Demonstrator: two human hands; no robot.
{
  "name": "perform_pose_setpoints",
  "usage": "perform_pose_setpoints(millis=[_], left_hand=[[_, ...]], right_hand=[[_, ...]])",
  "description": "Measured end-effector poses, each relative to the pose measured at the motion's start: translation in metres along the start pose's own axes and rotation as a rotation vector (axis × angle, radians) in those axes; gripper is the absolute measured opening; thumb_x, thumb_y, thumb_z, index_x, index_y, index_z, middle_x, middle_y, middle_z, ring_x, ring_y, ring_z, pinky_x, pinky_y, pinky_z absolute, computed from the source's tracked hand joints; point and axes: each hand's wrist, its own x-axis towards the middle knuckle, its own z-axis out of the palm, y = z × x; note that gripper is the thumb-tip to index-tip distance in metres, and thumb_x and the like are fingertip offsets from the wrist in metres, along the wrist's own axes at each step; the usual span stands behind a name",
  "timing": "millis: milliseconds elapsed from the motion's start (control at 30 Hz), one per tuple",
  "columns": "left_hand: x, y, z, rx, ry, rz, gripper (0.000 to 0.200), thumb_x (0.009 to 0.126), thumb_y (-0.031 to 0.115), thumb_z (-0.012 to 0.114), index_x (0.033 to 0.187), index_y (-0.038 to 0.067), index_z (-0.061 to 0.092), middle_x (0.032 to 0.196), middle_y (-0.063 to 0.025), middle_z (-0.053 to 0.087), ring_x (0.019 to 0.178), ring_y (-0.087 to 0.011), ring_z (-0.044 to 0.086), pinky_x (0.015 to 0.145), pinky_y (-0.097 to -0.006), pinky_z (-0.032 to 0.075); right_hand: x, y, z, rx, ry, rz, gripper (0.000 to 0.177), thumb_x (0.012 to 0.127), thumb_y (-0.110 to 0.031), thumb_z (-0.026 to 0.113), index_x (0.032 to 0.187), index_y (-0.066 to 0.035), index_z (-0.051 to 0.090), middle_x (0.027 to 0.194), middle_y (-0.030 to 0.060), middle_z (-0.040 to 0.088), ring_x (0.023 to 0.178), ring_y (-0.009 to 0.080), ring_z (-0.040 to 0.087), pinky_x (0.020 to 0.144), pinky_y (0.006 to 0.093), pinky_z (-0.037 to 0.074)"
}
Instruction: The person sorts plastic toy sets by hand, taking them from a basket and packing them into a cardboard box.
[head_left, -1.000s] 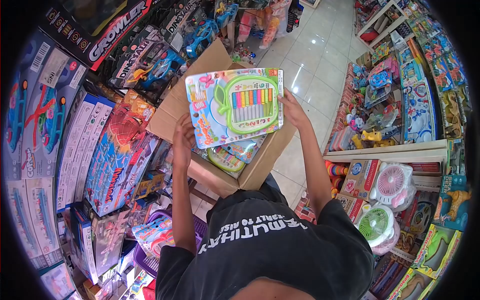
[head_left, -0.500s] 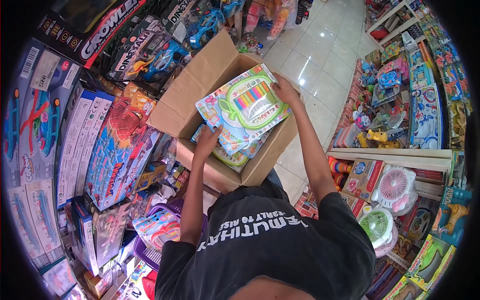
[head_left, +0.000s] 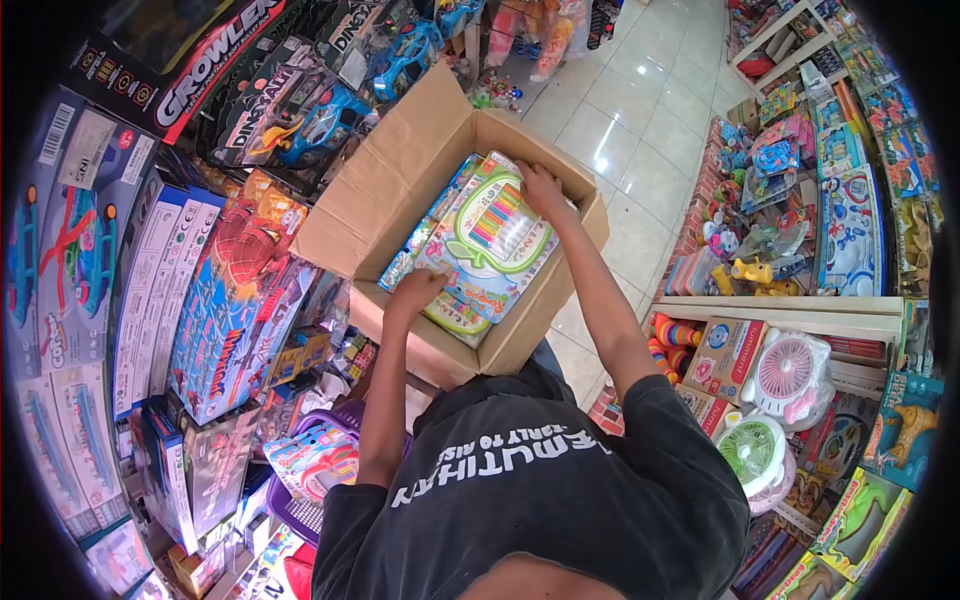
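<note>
An open cardboard box (head_left: 375,195) stands in front of me with its flaps up. Inside it lies a stack of flat toy packages; the top one is a toy package (head_left: 500,240) with a green apple-shaped frame and rows of coloured pieces. My right hand (head_left: 543,190) has its fingers closed over the upper right edge of this package. At its lower left edge, my left hand (head_left: 418,290) is closed with curled fingers on the card. Other packages show beneath along the left and bottom sides.
On the left, boxed toys include a Spider-Man box (head_left: 235,300) and a Growler box (head_left: 200,70). A purple basket (head_left: 300,510) holding a toy package sits at lower left. At right, shelves carry small fans (head_left: 785,370) and toys. A tiled floor (head_left: 630,130) runs beyond the box.
The top toy package has gone down from a tilted position above the rim into the box, and lies flatter on the stack. Both hands have moved with it, the right one lower and leftward.
</note>
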Motion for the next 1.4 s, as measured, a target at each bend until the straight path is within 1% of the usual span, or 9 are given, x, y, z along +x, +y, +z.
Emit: perform_pose_setpoints(millis=[133,200,367,600,700,1133,1300,1367,1400], left_hand=[[0.037,-0.024,0.020,-0.048,0.421,0.340,0.057,0.078,0.046,0.055,0.106,-0.004,0.054,0.105,-0.0244,0.057,0.094,-0.0351,0.057,0.080,-0.0402,0.045],[0.048,-0.025,0.020,0.240,0.332,0.195,0.057,0.079,0.042,0.057,0.117,0.000,0.046,0.114,-0.0244,0.052,0.101,-0.0369,0.053,0.086,-0.0401,0.043],[0.046,-0.010,0.001,0.028,0.173,0.230,0.052,0.079,0.039,0.059,0.115,0.002,0.048,0.110,-0.0222,0.055,0.101,-0.0360,0.054,0.086,-0.0398,0.043],[0.050,-0.018,0.008,0.080,0.186,0.299,0.062,0.078,0.044,0.058,0.125,0.008,0.043,0.118,-0.0224,0.050,0.106,-0.0376,0.051,0.090,-0.0414,0.041],[0.054,-0.019,0.012,0.148,0.176,0.286,0.069,0.076,0.048,0.057,0.132,0.013,0.037,0.126,-0.0229,0.043,0.113,-0.0396,0.045,0.096,-0.0449,0.035],[0.062,-0.026,0.019,0.072,0.146,0.261,0.071,0.075,0.047,0.059,0.135,0.021,0.031,0.137,-0.0195,0.030,0.120,-0.0474,0.033,0.100,-0.0488,0.029],[0.028,-0.002,0.016,0.212,0.370,0.242,0.060,0.079,0.041,0.059,0.129,0.014,0.040,0.134,-0.0207,0.034,0.120,-0.0437,0.034,0.099,-0.0458,0.031],[0.014,0.005,0.012,-0.149,0.378,0.610,0.046,0.083,0.030,0.058,0.121,0.006,0.047,0.126,-0.0204,0.044,0.116,-0.0362,0.042,0.095,-0.0396,0.035],[-0.011,0.021,0.011,-0.370,0.333,0.603,0.034,0.087,0.021,0.054,0.114,0.001,0.051,0.112,-0.0145,0.054,0.104,-0.0250,0.053,0.086,-0.0315,0.041]], right_hand=[[0.002,0.001,0.018,-0.067,0.049,0.022,0.044,0.083,-0.013,0.044,0.126,-0.014,0.041,0.112,0.0152,0.050,0.109,0.0318,0.047,0.088,0.0546,0.034],[0.003,0.006,0.029,-0.105,0.087,0.025,0.045,0.082,-0.014,0.046,0.127,-0.015,0.040,0.112,0.0143,0.049,0.109,0.0311,0.047,0.086,0.0551,0.035],[-0.013,-0.005,0.025,-0.219,0.000,0.065,0.041,0.080,-0.019,0.049,0.121,-0.013,0.045,0.120,0.0155,0.045,0.110,0.0343,0.045,0.090,0.0562,0.032],[-0.059,-0.045,0.022,-0.224,-0.422,0.199,0.080,0.075,-0.051,0.057,0.139,-0.017,0.022,0.137,0.0226,0.026,0.121,0.0451,0.032,0.092,0.0608,0.031],[-0.062,-0.048,0.027,-0.254,-0.382,0.226,0.085,0.075,-0.057,0.054,0.140,-0.017,0.016,0.140,0.0231,0.021,0.123,0.0483,0.026,0.092,0.0626,0.030],[-0.058,-0.045,0.026,-0.097,-0.451,0.280,0.089,0.075,-0.053,0.058,0.141,-0.015,0.011,0.143,0.0236,0.011,0.128,0.0494,0.015,0.092,0.0655,0.027],[-0.078,-0.046,0.010,-0.158,-0.330,0.194,0.076,0.075,-0.052,0.057,0.135,-0.013,0.032,0.142,0.0214,0.020,0.129,0.0430,0.021,0.098,0.0587,0.026],[-0.110,-0.055,-0.010,-0.091,-0.142,0.145,0.058,0.077,-0.041,0.060,0.122,-0.006,0.047,0.134,0.0216,0.034,0.124,0.0405,0.031,0.097,0.0562,0.029],[-0.122,-0.055,-0.019,0.090,0.000,0.014,0.050,0.078,-0.034,0.060,0.117,-0.005,0.049,0.129,0.0200,0.039,0.121,0.0378,0.035,0.096,0.0518,0.031]])
